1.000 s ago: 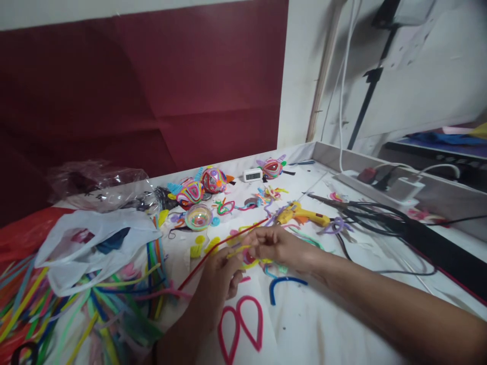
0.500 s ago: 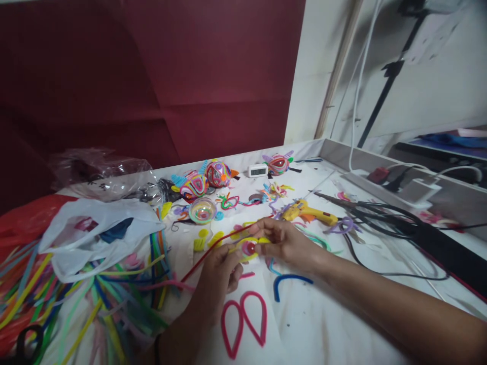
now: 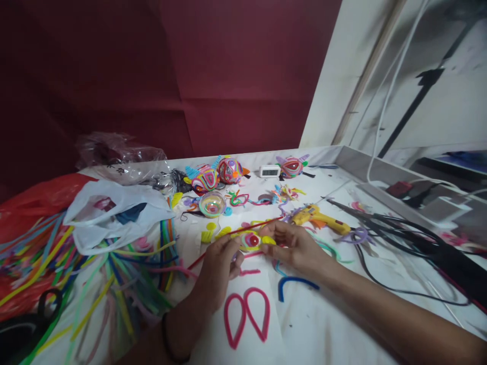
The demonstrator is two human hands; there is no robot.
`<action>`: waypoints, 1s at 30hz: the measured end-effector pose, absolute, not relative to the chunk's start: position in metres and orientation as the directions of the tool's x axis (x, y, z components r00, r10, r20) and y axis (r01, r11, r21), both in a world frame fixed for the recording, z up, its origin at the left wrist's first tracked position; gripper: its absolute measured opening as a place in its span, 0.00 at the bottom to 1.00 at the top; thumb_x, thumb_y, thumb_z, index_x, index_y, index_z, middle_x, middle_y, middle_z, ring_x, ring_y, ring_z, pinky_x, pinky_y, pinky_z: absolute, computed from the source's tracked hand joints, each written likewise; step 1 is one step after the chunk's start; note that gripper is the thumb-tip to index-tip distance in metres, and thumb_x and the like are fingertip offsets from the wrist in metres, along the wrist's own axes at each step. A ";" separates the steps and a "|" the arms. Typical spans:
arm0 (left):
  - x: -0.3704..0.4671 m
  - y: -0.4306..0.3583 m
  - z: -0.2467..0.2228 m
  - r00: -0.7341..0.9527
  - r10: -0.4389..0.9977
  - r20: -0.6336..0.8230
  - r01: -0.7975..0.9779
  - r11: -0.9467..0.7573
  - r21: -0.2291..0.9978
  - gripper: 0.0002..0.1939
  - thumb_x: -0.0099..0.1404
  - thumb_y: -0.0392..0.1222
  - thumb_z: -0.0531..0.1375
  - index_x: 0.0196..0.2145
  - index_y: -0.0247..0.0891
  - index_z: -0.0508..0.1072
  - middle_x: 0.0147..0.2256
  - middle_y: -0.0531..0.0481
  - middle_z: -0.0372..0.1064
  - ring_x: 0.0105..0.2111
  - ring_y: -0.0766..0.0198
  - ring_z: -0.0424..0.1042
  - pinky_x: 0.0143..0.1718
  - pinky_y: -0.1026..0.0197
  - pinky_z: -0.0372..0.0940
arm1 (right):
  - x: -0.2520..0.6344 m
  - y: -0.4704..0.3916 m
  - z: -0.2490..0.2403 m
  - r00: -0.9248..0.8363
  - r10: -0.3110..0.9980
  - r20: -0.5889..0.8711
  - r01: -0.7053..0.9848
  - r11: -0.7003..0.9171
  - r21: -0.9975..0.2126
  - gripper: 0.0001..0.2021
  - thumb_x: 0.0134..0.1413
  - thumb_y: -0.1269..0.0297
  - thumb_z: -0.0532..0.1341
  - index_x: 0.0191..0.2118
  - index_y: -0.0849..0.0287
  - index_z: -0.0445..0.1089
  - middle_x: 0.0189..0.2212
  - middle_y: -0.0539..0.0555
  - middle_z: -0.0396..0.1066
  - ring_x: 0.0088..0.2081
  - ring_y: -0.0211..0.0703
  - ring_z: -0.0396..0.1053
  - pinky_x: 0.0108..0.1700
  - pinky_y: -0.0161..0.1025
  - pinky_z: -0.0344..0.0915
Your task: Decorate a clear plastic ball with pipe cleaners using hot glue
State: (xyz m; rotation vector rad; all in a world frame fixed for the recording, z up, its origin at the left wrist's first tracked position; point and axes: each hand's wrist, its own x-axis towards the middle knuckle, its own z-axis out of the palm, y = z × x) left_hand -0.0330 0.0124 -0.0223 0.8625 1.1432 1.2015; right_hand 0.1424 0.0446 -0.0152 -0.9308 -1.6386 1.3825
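Observation:
Between my hands is a small eye-shaped pipe-cleaner piece (image 3: 250, 241), yellow outside, with pink rings around a shiny red centre. My left hand (image 3: 218, 263) pinches its left end, fingers curled. My right hand (image 3: 294, 246) closes thumb and fingertips at its right end. A long red pipe cleaner (image 3: 262, 223) runs along the upper edge of this piece and passes behind my left fingers; whether it is gripped there I cannot tell. Below my hands, two pink teardrop loops (image 3: 247, 317) lie on white paper, with a curved blue pipe cleaner (image 3: 299, 283) to the right.
A yellow glue gun (image 3: 321, 219) and black scissors (image 3: 353, 210) lie to the right. Colourful decorated balls (image 3: 205, 177), a clear bowl (image 3: 212, 204) and a white digital clock (image 3: 270, 171) stand behind. Loose pipe cleaners and a white plastic bag (image 3: 117, 215) fill the left.
The view has swung left, so the table contents appear shifted right. Both hands keep their hold on the eye-shaped piece, whose pink and red face now shows more plainly.

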 end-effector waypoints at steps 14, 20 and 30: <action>-0.034 0.013 -0.024 -0.075 0.986 -0.147 -0.250 0.124 0.960 0.16 0.56 0.50 0.61 0.23 0.38 0.60 0.16 0.61 0.53 0.13 0.78 0.45 0.12 0.71 0.39 | 0.139 0.036 -0.012 -0.545 0.836 -0.069 -0.053 -0.116 -0.992 0.20 0.40 0.51 0.71 0.36 0.60 0.72 0.28 0.50 0.73 0.27 0.33 0.64 0.29 0.33 0.57; -0.034 0.013 -0.029 -0.078 0.988 -0.137 -0.241 0.114 0.964 0.16 0.57 0.49 0.61 0.23 0.38 0.60 0.16 0.62 0.51 0.13 0.77 0.45 0.13 0.72 0.41 | 0.140 0.035 -0.012 -0.545 0.830 -0.118 -0.009 -0.147 -0.989 0.18 0.40 0.55 0.71 0.35 0.60 0.72 0.26 0.50 0.74 0.26 0.35 0.66 0.30 0.34 0.60; -0.031 0.010 -0.017 -0.043 0.987 -0.157 -0.228 0.143 0.963 0.15 0.54 0.49 0.63 0.24 0.38 0.61 0.18 0.61 0.53 0.15 0.77 0.49 0.14 0.72 0.43 | 0.138 0.037 -0.016 -0.490 0.867 -0.085 -0.059 -0.130 -0.990 0.16 0.37 0.59 0.73 0.32 0.60 0.72 0.24 0.48 0.73 0.24 0.32 0.65 0.28 0.33 0.59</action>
